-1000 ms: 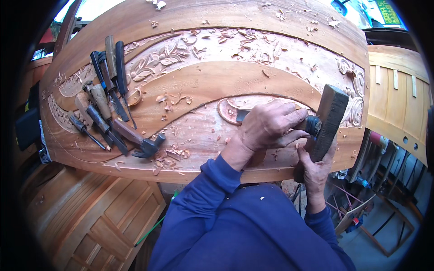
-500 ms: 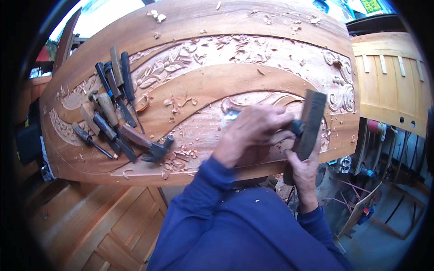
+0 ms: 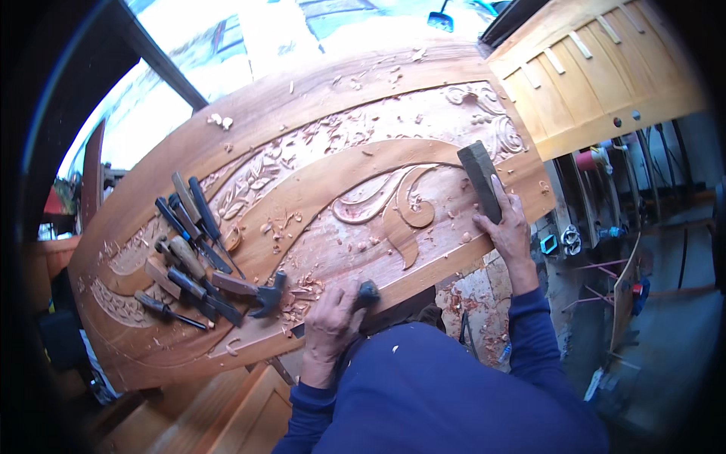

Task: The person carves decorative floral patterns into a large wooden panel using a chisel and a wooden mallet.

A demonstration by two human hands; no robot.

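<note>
My right hand [image 3: 508, 234] grips the lower end of a long grey sharpening stone [image 3: 478, 175], tilted above the right part of a carved wooden panel [image 3: 333, 178]. Its thumb and fingers lie along the stone's sides. At the panel's near edge, my left hand [image 3: 331, 321] is closed around a small dark rounded piece [image 3: 367, 295] whose kind I cannot make out. Just left of that hand lies a hammer [image 3: 268, 293] with a dark head. Beside it, several chisels [image 3: 198, 216] and a wooden mallet-like handle [image 3: 187, 256] are heaped together.
Wood shavings [image 3: 291, 231] are scattered over the carved scrolls and leaves. A pale wooden door panel [image 3: 597, 76] stands at the far right, with a row of metal bars [image 3: 628, 170] beneath it. Another panelled wooden piece [image 3: 242, 416] sits below the near left edge.
My left hand has moved away from the stone, left and toward me, with the dark piece. The stone has tipped the other way in my right hand. The view has turned.
</note>
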